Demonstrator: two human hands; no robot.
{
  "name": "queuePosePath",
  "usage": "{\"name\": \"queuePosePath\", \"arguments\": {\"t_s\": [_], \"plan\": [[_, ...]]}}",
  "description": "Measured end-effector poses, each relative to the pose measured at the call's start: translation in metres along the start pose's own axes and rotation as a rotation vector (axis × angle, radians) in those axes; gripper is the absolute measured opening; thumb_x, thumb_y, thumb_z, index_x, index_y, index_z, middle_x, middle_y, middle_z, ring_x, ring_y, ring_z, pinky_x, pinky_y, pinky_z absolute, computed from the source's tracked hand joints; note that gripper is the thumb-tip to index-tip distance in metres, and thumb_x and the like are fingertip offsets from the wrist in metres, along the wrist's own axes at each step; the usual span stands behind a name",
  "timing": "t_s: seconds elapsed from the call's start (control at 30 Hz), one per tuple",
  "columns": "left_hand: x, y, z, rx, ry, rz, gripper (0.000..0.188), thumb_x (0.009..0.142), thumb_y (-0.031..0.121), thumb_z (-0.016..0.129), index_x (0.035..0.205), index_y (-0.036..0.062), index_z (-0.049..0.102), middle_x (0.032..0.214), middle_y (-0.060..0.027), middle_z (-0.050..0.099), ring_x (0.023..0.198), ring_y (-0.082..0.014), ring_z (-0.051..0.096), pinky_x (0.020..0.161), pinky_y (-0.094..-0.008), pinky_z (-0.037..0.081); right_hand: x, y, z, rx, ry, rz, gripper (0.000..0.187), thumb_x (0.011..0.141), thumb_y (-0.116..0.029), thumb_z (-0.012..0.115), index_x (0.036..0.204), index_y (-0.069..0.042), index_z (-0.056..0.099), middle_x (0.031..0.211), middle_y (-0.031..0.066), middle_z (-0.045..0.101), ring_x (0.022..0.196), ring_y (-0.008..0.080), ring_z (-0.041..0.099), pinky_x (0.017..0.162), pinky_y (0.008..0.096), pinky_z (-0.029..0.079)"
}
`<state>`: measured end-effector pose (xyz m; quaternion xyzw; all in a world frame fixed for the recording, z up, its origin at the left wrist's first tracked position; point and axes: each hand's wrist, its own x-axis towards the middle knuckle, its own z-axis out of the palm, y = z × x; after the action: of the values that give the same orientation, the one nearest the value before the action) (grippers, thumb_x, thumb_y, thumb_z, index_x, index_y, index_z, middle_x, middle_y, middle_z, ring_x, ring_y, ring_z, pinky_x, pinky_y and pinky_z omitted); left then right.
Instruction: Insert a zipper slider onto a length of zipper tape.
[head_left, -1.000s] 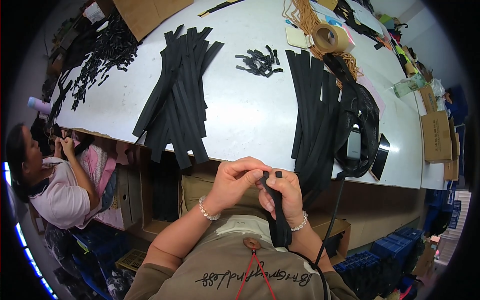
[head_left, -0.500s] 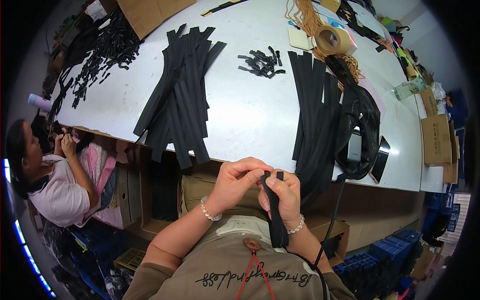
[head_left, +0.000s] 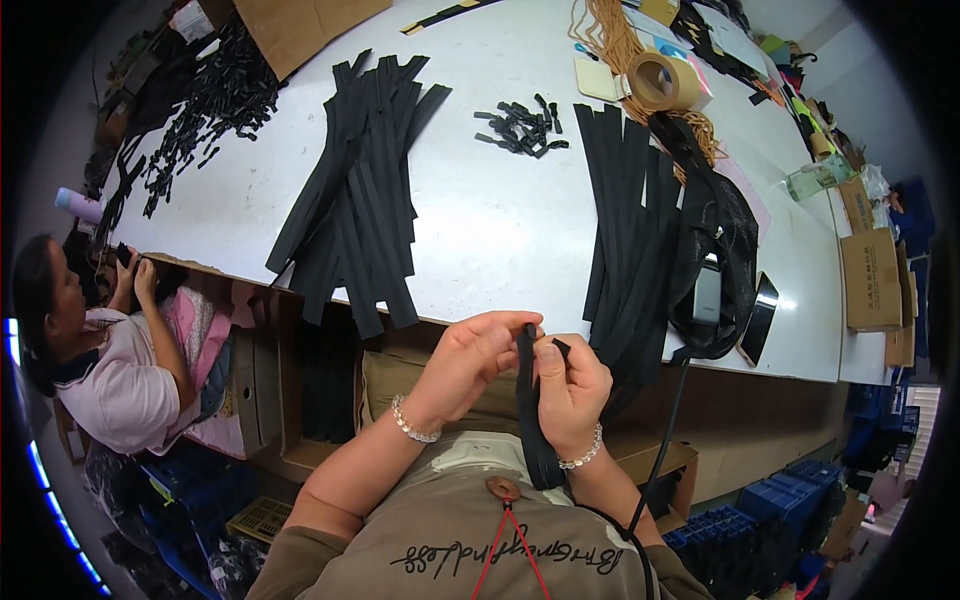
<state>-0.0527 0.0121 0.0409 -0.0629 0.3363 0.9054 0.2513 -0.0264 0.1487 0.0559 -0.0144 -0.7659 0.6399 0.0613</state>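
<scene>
A black strip that looks like zipper tape (head_left: 538,425) hangs folded in a loop in front of my shirt, its upper ends between my hands. My left hand (head_left: 472,355) is closed, thumb and index finger pinching one end. Close beside it, my right hand (head_left: 572,390) is closed round the other end, with a short black tip standing out above the thumb. Any small part between the fingertips is hidden. Similar black strips lie on the white table in a crossed pile (head_left: 365,190) at the left and a straighter pile (head_left: 625,230) at the right.
Small black pieces form a little heap (head_left: 522,125) and a bigger one (head_left: 225,95). A tape roll (head_left: 663,82), tan cords (head_left: 605,30), a black mesh bag (head_left: 735,220) and a bottle (head_left: 818,178) stand right. A co-worker (head_left: 120,360) sits left. A black cable (head_left: 662,450) runs past my right arm.
My hands have shifted slightly; the left fingertips have lifted a little and the strip now loops more openly. The right hand has turned a bit. At the left, the co-worker's hands have moved.
</scene>
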Motion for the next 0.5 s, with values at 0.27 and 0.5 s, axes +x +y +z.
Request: {"name": "queuePosePath", "arguments": {"t_s": [0.27, 0.5], "plan": [[-0.007, -0.004, 0.003, 0.277, 0.025, 0.103, 0.030, 0.089, 0.004, 0.058, 0.119, 0.0020, 0.059, 0.102, -0.0037, 0.064, 0.090, -0.0079, 0.058, 0.082, -0.0223, 0.047, 0.002, -0.004, -0.009, 0.059, -0.051, -0.041, 0.017, 0.094, -0.009, 0.050, 0.088, 0.004, 0.059, 0.066, 0.0011, 0.055, 0.059, 0.0038, 0.048, 0.053, 0.0185, 0.038], [-0.007, 0.002, 0.004, 0.342, 0.124, 0.122, 0.025, 0.089, 0.002, 0.057, 0.113, 0.0005, 0.063, 0.101, -0.0038, 0.065, 0.090, -0.0071, 0.058, 0.082, -0.0218, 0.048, 0.004, -0.001, -0.014, 0.216, -0.039, 0.072, 0.017, 0.092, -0.008, 0.050, 0.084, 0.004, 0.060, 0.066, 0.0037, 0.058, 0.057, 0.0060, 0.050, 0.053, 0.0210, 0.040]]}}
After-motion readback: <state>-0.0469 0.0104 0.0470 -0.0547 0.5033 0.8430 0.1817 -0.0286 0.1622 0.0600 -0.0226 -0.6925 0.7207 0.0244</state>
